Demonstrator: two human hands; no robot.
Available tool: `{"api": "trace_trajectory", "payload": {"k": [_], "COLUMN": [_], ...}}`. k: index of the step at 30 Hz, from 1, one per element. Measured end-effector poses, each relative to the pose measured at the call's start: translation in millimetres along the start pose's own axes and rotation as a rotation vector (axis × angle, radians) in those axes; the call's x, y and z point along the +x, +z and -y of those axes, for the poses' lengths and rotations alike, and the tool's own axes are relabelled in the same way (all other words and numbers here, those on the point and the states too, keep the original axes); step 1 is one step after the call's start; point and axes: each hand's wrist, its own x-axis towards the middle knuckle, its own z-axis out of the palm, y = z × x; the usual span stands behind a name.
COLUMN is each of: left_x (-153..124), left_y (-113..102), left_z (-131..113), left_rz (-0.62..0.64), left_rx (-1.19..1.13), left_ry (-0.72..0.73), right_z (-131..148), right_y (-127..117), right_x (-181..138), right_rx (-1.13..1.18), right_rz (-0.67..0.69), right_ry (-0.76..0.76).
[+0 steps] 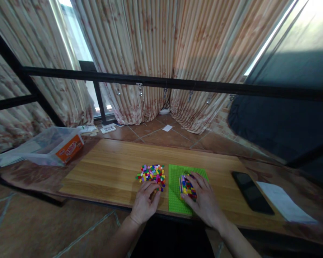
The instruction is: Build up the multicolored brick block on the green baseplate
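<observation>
A low rectangular structure of multicoloured toy bricks [186, 186] stands on a green studded baseplate [174, 197]. My right hand [204, 199] is closed around it, thumb at its near side and fingers over its far and right side, hiding part of it. Left of the baseplate, a loose pile of small coloured toy bricks [151, 172] lies on the wooden tabletop. At the near edge of that pile is my left hand [146, 202], its fingers curled and thumb and fingertips close together. Whatever is between those fingertips is too small to make out.
A black phone [251, 191] and a white paper [286, 202] lie at the right of the wooden board [107, 168]. On the left sits a clear plastic bin [51, 143] with an orange label. A black metal bar [150, 79] crosses beyond, before curtains [150, 43].
</observation>
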Motion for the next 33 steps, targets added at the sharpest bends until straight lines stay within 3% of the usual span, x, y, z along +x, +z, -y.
{"api": "trace_trajectory", "payload": {"k": [4,8,11,15,18,21,25,33], "left_x": [0.9,4.4,12.5,31.0,44.4,51.7,52.6,44.4], "left_y": [-12.8,-24.7,-23.7,-12.9,-5.6,-2.3,-2.9,-1.8], "left_z": [4.5,23.8,38.8,46.3,45.9,44.5,42.6,35.2], "left_rz": [-0.051,-0.129,-0.144,-0.038,0.056,0.109,0.148,0.177], "left_rx": [0.066,0.260,0.372,0.408,0.403,0.388,0.329,0.231], "left_ry": [-0.040,-0.146,-0.208,-0.209,-0.160,-0.113,-0.038,0.001], "right_z": [-6.9,23.0,61.6,91.8,91.1,84.5,80.6,81.9], "right_y": [-10.6,-15.7,2.6,51.8,82.5,96.1,97.0,86.7], "right_x": [4.0,14.4,32.6,69.5,91.1,97.0,90.0,69.8], "right_rx": [-0.022,0.048,0.257,0.358,0.326,0.322,0.346,0.455], "right_rz": [-0.005,-0.077,-0.063,-0.060,-0.033,0.017,0.048,0.045], "right_ry": [0.010,0.022,0.029,0.161,0.204,0.150,0.073,0.075]}}
